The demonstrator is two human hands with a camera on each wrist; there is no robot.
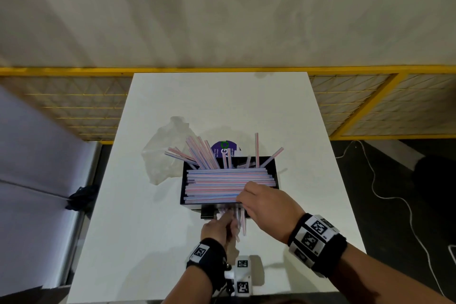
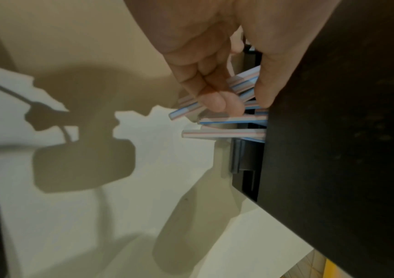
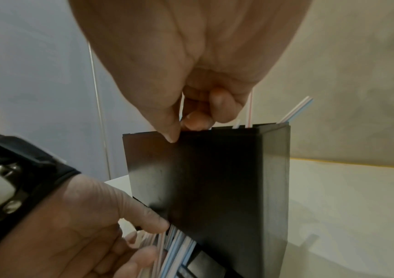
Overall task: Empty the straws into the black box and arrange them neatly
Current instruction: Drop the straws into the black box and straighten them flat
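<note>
From the head view, most straws (image 1: 229, 181) lie flat across the black box (image 1: 275, 175), some sticking up at the back. My right hand (image 1: 265, 201) curls over the near rim, steadying it.

In the left wrist view, my left hand (image 2: 212, 79) pinches the loose straw ends (image 2: 224, 132) poking from the slot at the box's foot. I should draw them out together, without bending them.

The right wrist view shows my right thumb (image 3: 170, 131) on the front wall; keep pressing there.
</note>
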